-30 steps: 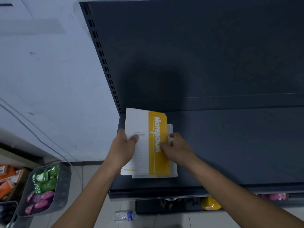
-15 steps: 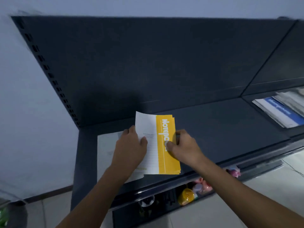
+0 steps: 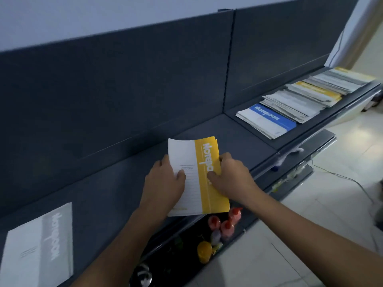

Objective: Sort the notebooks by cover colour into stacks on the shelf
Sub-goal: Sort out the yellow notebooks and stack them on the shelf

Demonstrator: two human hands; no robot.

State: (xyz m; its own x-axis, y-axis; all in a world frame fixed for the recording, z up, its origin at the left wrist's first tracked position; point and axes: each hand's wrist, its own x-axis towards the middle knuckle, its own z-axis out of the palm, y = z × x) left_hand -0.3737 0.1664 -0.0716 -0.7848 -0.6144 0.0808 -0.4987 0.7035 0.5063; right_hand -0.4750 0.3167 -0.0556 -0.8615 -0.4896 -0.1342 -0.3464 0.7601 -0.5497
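A small stack of yellow-and-white notebooks (image 3: 202, 160) is held over the front of the dark shelf (image 3: 116, 183). My left hand (image 3: 163, 183) grips its left edge, thumb on the white part of the cover. My right hand (image 3: 232, 177) grips its right edge, thumb on the yellow band. A grey notebook (image 3: 39, 247) lies flat on the shelf at the far left. To the right, on the adjoining shelf section, lies a row of overlapping notebooks: a blue one (image 3: 269, 121) in front, then grey ones (image 3: 294, 102) and yellow ones (image 3: 319, 92).
The shelf's dark back panel (image 3: 124, 90) rises behind. A lower shelf holds pink bottles (image 3: 226, 224) and a yellow item (image 3: 204, 251). Pale tiled floor (image 3: 310, 235) lies to the right, with a thin cable (image 3: 352, 181) across it.
The yellow stack has moved right along the shelf in both hands, away from the grey notebook left at the far left. The view has swung right, bringing the row of mixed notebooks into sight.
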